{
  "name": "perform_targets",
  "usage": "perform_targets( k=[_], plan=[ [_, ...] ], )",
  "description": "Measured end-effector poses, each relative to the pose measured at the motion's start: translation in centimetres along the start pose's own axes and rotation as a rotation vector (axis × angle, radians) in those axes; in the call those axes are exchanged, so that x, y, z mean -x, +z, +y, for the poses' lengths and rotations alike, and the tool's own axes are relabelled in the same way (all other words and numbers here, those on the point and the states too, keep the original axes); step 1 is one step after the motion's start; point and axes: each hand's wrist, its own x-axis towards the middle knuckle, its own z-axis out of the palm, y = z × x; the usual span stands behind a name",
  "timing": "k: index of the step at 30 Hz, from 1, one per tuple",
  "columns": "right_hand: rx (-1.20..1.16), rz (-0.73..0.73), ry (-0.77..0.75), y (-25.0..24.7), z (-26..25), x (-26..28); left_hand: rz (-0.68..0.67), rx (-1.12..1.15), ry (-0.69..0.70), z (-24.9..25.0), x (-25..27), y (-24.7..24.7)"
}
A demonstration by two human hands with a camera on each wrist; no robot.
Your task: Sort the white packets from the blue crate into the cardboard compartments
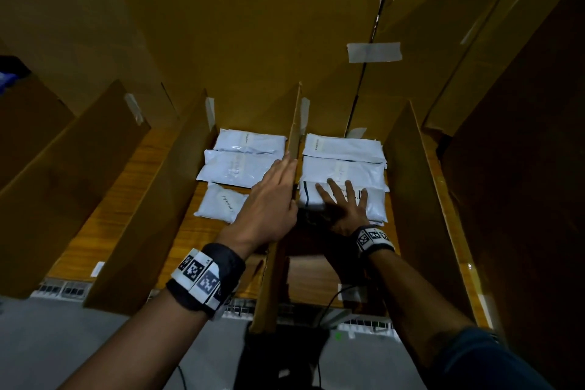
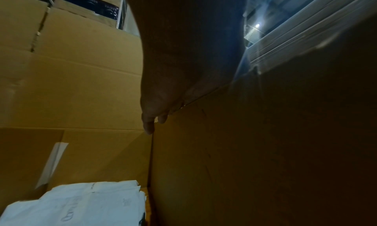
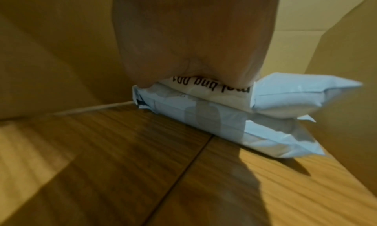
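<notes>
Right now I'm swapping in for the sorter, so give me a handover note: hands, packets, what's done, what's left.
Left hand: open, fingers straight along the cardboard divider.
Right hand: open, pressed flat on the top packet, which lies on another packet in the right compartment.
Done: three packets lie in the left compartment, several in the right.
Left: the blue crate is out of view, so the remaining count is unknown.

soft white plastic packets (image 1: pixel 345 174): three overlapping, flat, right cardboard compartment (image 1: pixel 408 168), 1 o'clock | three more (image 1: pixel 237 168): left compartment, 11 o'clock
</notes>
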Motion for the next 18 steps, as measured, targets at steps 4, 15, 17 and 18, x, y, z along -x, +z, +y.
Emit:
perform_targets(
  k=[4,15,17,18],
  plan=[
    [-0.039,-0.08,0.029,-0.6,0.0,-0.7,0.002,0.006,0.006,0.3,0.1,0.0],
    [0.01,-0.048,0.037,-2.3,-3.2,2.5,0.049,0.041,0.094,0.4,2.2,-1.2],
    [0.006,-0.131,0.062,-2.0,-3.7,2.6,0.031,0.047,0.083,0.4,2.8,-1.3],
    [0.005,-0.161,0.07,-1.9,-3.9,2.5,0.017,0.057,0.074,0.4,3.1,-1.4]
  ],
)
